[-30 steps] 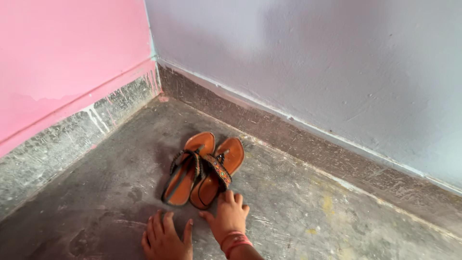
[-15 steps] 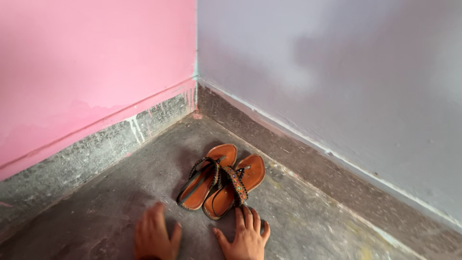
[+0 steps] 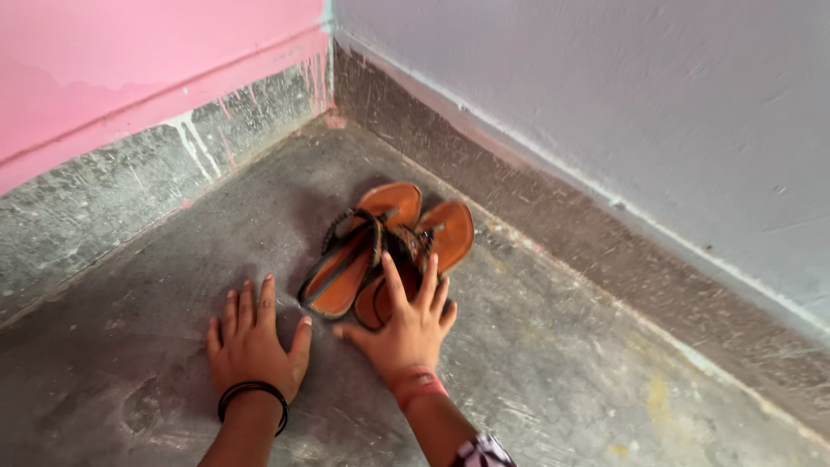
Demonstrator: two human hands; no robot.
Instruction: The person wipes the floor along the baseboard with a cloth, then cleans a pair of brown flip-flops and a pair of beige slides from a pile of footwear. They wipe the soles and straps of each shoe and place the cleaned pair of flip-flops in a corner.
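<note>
Right hand lies spread, fingers open, on the heel end of the right-side orange sandal, gripping nothing. Left hand rests flat and open on the concrete floor, just left of the pair's other sandal, which lies close to the room's corner.

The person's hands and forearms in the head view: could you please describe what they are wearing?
Both hands are bare, with no gloves and no rings that can be made out. The left hand has thin black bands around the wrist. The right hand has a pink-red thread band at the wrist, and a patterned sleeve edge in purple, white and dark tones shows further up that forearm.
</note>
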